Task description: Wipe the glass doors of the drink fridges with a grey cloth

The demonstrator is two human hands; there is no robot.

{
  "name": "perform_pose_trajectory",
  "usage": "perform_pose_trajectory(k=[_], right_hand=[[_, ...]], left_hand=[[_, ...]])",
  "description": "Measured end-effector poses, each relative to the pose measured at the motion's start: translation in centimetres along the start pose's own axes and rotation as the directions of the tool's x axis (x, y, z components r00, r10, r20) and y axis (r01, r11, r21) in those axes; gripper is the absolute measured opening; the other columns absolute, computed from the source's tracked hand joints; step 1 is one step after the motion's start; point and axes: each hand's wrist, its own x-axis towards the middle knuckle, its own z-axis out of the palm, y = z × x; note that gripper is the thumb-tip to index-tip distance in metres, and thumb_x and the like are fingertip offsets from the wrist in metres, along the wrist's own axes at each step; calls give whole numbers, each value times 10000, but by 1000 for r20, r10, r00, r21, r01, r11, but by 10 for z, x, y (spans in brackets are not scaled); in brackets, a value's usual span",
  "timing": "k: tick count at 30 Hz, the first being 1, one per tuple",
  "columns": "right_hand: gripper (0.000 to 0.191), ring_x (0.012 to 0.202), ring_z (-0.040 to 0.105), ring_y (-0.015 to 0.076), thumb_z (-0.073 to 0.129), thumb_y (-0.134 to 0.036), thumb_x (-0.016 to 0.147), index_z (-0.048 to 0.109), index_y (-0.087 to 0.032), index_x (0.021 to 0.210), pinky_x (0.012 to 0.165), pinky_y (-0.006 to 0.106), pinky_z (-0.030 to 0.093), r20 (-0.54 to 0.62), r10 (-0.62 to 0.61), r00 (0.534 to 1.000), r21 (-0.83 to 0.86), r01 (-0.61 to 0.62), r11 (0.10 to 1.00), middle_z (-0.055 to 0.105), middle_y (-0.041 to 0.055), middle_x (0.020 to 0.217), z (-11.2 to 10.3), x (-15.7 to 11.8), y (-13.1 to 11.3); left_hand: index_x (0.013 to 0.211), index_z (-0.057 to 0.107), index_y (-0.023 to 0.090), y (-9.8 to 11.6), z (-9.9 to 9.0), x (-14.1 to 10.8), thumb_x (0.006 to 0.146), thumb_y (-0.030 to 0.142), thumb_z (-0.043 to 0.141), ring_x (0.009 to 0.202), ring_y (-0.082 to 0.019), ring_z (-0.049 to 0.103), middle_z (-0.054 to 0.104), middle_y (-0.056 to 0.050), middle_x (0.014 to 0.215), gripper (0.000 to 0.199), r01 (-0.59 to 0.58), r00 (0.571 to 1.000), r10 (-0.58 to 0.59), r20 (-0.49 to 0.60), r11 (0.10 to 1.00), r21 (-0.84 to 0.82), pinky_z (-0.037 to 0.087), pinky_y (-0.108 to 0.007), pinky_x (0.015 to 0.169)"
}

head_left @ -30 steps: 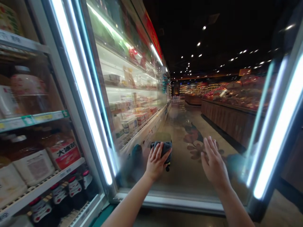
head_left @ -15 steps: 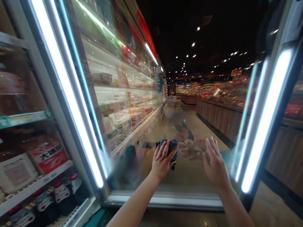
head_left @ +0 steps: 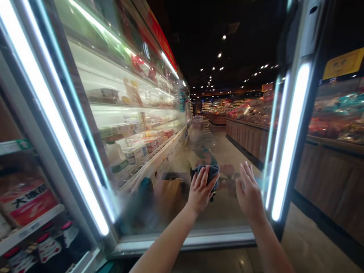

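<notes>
My left hand (head_left: 200,189) holds a dark grey-blue cloth (head_left: 209,175) flat against the lower part of a glass pane (head_left: 167,212). Its fingers spread over the cloth, and a small black and yellow bit hangs below. To the right, my right hand (head_left: 248,189) is empty, fingers stretched upward, near or on the same pane; contact is hard to tell. The pane sits in a metal frame (head_left: 199,240) with a bright light strip on each side. Reflections of the hands show in the glass, which looks hazy at lower left.
At left, shelves hold a red and white package (head_left: 24,201) and dark bottles with red caps (head_left: 48,246). Through the glass appear a lit refrigerated display (head_left: 136,148) and an aisle floor (head_left: 216,140). A wood-sided produce counter (head_left: 327,174) stands at right.
My left hand has slid the cloth to the right along the glass, closer to my right hand. The view has turned right, showing more of the counter and a yellow sign.
</notes>
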Motion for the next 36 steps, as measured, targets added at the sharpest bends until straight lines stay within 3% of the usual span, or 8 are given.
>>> perform_pose_trajectory(k=[7,11,14,18,22,26,31,36], right_hand=[[414,1320,615,266,468,-227,1028,623,-226,1412,1073,480,557,-122,1,992,312,37,949,634,121,1435,3,7,-8],[466,1342,596,239,427,-175,1034,568,-274,1467,1073,439,551,-110,-84,990,363,119,924,615,87,1465,21,-4,-6],[545,1450,478,266,471,-175,1020,462,-318,1546,1126,461,493,-17,-219,975,155,219,963,476,81,1589,38,-9,-12],[578,1474,431,330,635,-213,954,529,-391,1494,1184,521,399,19,-262,965,-207,260,943,449,50,1612,53,-6,-10],[612,1495,396,329,561,-125,956,518,-409,1496,1204,546,351,-80,-332,940,-276,299,913,479,25,1591,62,-19,24],[573,1503,370,347,556,-162,966,527,-372,1498,1155,522,386,-205,-314,927,-331,236,914,456,74,1598,77,-44,33],[580,1513,353,310,574,-154,970,541,-453,1466,1226,538,280,-19,-378,926,-365,345,864,536,19,1541,77,-31,15],[683,1550,264,377,530,-196,1004,293,-400,1611,1170,653,356,-226,-164,960,-316,87,945,277,67,1698,65,-36,46]], left_hand=[[1662,36,237,40,-8,42,863,208,637,1575,-393,-20,-96,-142,1716,1000,62,997,-76,-20,922,-383,228,-633,1250],[1653,-45,282,27,-20,45,934,69,372,1596,-242,90,82,-70,1741,858,9,994,-83,-72,716,-698,218,-499,1287],[1652,92,311,10,-27,26,1000,94,327,1580,-196,197,194,-57,1726,726,38,982,-167,-92,645,-763,253,-430,1282],[1627,231,303,-3,-32,-5,1014,90,349,1586,-220,182,250,-72,1709,659,51,981,-145,-128,831,-553,278,-476,1270],[1641,196,255,-10,-25,-31,985,75,404,1592,-249,149,274,-91,1697,712,108,984,-131,-117,976,-188,328,-499,1242],[1639,212,277,-14,-8,-47,964,112,477,1593,-262,133,257,-51,1699,743,121,989,-116,-92,992,47,303,-485,1255],[1635,234,242,-13,2,-55,963,300,585,1596,-256,120,248,-54,1696,760,103,993,-98,-59,990,93,160,-454,1301],[1621,291,272,-15,-3,-57,949,349,618,1602,-230,78,240,-31,1698,752,87,995,-82,-58,991,101,12,-423,1309]])
